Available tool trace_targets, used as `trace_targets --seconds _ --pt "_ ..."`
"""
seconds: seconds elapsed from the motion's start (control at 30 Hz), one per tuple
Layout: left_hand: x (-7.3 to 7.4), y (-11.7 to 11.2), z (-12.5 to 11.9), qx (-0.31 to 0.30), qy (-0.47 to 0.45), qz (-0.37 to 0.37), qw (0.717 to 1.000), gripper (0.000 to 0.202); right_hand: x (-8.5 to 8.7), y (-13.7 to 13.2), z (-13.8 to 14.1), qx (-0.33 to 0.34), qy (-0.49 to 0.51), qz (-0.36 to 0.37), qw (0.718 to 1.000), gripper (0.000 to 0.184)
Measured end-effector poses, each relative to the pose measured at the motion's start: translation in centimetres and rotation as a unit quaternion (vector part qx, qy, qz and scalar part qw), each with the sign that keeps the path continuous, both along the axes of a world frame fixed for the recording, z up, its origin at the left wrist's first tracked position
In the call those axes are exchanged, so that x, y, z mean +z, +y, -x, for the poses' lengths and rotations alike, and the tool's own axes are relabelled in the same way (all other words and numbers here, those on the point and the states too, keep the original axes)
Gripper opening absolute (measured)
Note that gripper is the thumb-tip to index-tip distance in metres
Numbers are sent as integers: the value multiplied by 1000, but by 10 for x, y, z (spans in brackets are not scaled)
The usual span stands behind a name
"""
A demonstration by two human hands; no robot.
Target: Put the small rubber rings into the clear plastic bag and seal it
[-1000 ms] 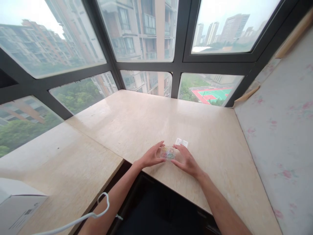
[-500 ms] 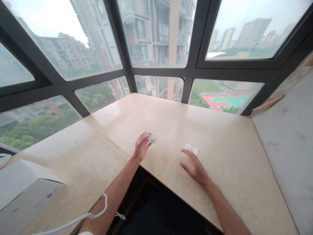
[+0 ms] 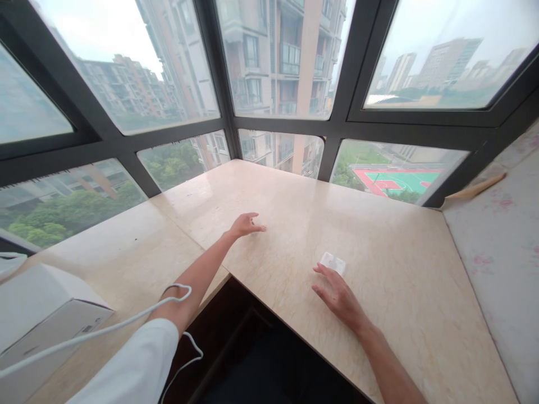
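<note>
My left hand (image 3: 245, 225) is low over the middle of the counter, back of the hand up. Its thumb and forefinger are spread, with nothing visible between them; the other fingers are mostly hidden below. The small clear piece with green on it, seen before, is out of sight, and I cannot tell whether it is under this hand. My right hand (image 3: 337, 297) is open, thumb and fingers apart, its fingertips at the near edge of a small white, partly see-through case (image 3: 338, 265) lying on the counter. Whether the fingertips touch the case is unclear.
The pale marbled counter (image 3: 286, 196) runs back to dark-framed windows. A white box (image 3: 54, 297) stands at the left. A white cable (image 3: 126, 322) crosses my left forearm. A dark opening (image 3: 261, 353) lies below the counter's front edge. Flowered wallpaper (image 3: 484, 280) borders the right.
My left hand has reached farther forward and turned palm down; the clear piece in its fingers is no longer visible. My right hand stays beside the white case. The view has shifted slightly.
</note>
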State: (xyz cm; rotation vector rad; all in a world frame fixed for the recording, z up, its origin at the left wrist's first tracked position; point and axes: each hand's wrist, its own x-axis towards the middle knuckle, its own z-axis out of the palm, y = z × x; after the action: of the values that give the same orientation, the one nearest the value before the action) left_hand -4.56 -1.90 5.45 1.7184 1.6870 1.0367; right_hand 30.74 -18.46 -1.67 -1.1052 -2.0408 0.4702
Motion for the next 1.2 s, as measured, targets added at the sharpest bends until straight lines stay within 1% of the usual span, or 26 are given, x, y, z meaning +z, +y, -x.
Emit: trace_targets --seconds 0.1,0.17,0.3,0.43,0.5,0.53,0.57,0.63,0.7,0.73,0.8,0.87,0.93,1.0,1.07,1.13,1.2 --pt "2 7 5 -1 25 12 1000 60 0 0 0 -6 2 4 1000 52" --pt "5 8 11 6 38 10 999 61 0 0 0 -7 -2 6 1000 52" --pt "15 2 26 9 50 3 999 62 0 0 1 -5 -16 12 1000 50" --pt "27 -5 34 -7 39 -8 999 62 2 0 2 -4 -22 16 1000 45" --pt "33 -8 36 -29 -27 6 999 62 3 0 2 -5 -20 16 1000 44" --pt "36 -10 35 -45 -86 21 995 61 3 0 2 -6 -18 14 1000 44" --pt "39 -12 35 -63 -157 37 985 61 4 0 2 -8 -16 11 1000 43" --pt "43 -19 31 -101 -300 61 947 58 4 0 2 -14 -9 1 1000 41" --pt "44 -29 24 -136 -402 64 903 54 5 0 1 -24 -2 -16 1000 39" --pt "43 -35 20 -151 -435 60 886 52 6 1 1 -32 1 -26 999 39" --pt "38 -49 6 -176 -470 52 863 53 6 2 -1 -55 3 -48 997 40" --pt "31 -64 -11 -199 -492 43 847 58 5 5 -5 -95 3 -66 993 42" --pt "20 -77 -32 -211 -500 42 839 63 1 8 -12 -150 -1 -77 986 47" --pt "8 -88 -54 -214 -495 51 841 67 -5 12 -20 -200 -16 -76 977 56" --pt "-5 -96 -76 -220 -477 74 848 71 -11 15 -28 -227 -39 -70 971 69" --pt "-18 -103 -96 -238 -437 109 861 73 -17 18 -34 -234 -60 -64 968 78" --pt "-28 -109 -112 -267 -387 141 871 74 -21 19 -37 -231 -71 -60 969 80"
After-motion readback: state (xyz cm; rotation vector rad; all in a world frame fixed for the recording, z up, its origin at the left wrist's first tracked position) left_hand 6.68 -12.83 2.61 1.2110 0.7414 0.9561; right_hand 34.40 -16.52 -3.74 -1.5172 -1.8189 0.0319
